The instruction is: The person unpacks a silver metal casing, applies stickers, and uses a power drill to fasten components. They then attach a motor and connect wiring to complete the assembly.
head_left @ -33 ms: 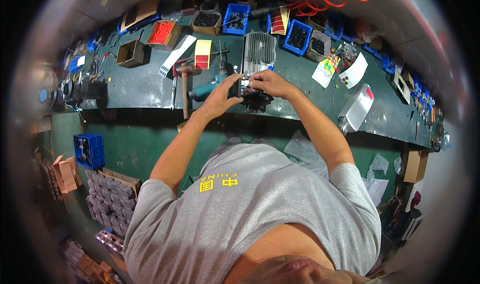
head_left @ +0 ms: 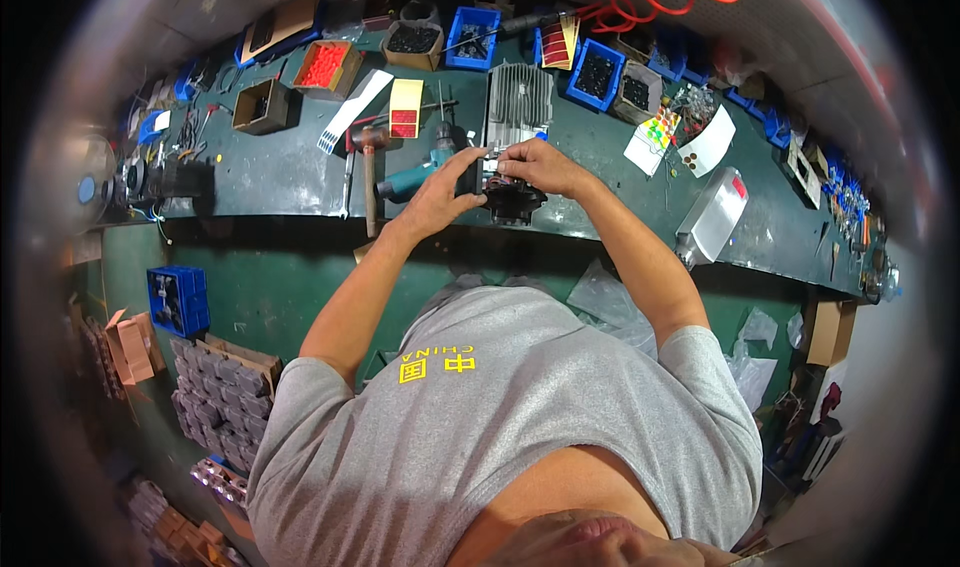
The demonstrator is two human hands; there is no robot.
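Observation:
A finned grey metal electric motor (head_left: 518,102) lies on the bench with its black round end (head_left: 514,207) toward me, at the near edge. My left hand (head_left: 440,195) is curved at the motor's left side, thumb and fingers gripping a dark, flat-sided part (head_left: 470,179) there. From the right, my right hand (head_left: 545,167) reaches over the motor, its fingertips pinched together at a small whitish area. Whatever sits between those fingertips is too small and covered to make out. Just left of my left hand lies a teal power drill (head_left: 408,181), partly hidden by that hand.
A wooden-handled hammer (head_left: 370,172) lies left of the drill. Boxes of small parts line the back, including one with red pieces (head_left: 325,65) and a blue bin (head_left: 472,39). A silver metal housing (head_left: 713,217) rests at right. A red coiled hose (head_left: 655,2) hangs above.

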